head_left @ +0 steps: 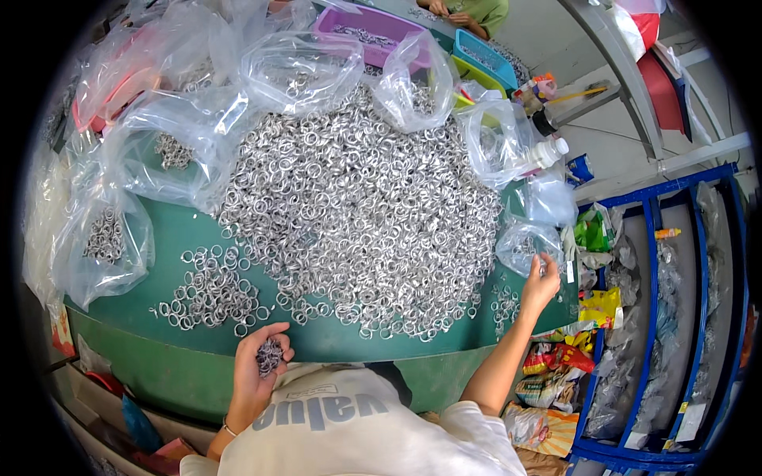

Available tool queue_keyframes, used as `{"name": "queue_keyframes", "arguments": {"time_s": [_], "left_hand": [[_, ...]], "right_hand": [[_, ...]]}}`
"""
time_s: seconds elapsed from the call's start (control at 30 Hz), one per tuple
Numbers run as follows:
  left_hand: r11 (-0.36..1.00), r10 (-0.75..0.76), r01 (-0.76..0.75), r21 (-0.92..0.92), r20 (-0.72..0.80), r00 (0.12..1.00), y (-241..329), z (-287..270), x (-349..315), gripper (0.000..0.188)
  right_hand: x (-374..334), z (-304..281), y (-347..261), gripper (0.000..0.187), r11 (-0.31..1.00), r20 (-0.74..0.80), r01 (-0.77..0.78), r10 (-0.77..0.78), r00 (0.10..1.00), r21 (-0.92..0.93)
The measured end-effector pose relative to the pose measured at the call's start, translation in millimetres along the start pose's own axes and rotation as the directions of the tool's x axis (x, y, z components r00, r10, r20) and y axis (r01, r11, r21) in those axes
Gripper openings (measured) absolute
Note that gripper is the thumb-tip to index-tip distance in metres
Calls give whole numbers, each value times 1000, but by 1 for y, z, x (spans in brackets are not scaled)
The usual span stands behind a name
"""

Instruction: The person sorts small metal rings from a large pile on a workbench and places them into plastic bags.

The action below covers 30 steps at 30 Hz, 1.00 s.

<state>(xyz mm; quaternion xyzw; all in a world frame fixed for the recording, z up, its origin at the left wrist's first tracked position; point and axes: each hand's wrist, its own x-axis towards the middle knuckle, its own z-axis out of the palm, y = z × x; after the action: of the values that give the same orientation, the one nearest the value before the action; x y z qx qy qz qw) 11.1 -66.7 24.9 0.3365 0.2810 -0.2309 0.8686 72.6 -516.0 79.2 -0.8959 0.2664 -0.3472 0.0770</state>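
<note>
Cupped at the table's near edge, my left hand holds a handful of small metal rings, its fingers curled around them. Just beyond it, a smaller heap of silver rings lies on the green table. A very large pile of similar rings covers the middle. On the right, my right hand is closed in a pinch at the near side of a small clear plastic bag; what sits between the fingertips is too small to name. Below that bag lies a little scatter of small metal pieces.
Clear plastic bags with rings line the left and far sides. Behind the pile stand a purple basket and a blue basket. A white-capped bottle lies at right. Blue shelving flanks the table. Another person's hands show far off.
</note>
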Motion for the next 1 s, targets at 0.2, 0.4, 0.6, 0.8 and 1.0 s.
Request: {"name": "queue_keyframes", "arguments": {"time_s": [0.2,0.4,0.6,0.8,1.0], "left_hand": [[987,-107,114,-111,63,992,-5,2,-4,35],[888,-130,226,-400,254,958,-7,17,10,43],[812,11,177,-556,319,948,1,44,20,38],[772,-19,181,-609,263,965,2,44,20,32],[755,-101,278,-594,313,944,-2,29,28,22]], "right_hand": [[-62,14,-47,29,-396,782,-789,-227,580,470],[-122,10,-150,26,-798,865,-453,-490,105,-397],[-152,5,-183,23,-761,866,-484,-499,12,-432],[-162,5,-179,27,-712,807,-454,-590,-28,-536],[-160,0,-164,28,-717,799,-455,-601,17,-529]]}}
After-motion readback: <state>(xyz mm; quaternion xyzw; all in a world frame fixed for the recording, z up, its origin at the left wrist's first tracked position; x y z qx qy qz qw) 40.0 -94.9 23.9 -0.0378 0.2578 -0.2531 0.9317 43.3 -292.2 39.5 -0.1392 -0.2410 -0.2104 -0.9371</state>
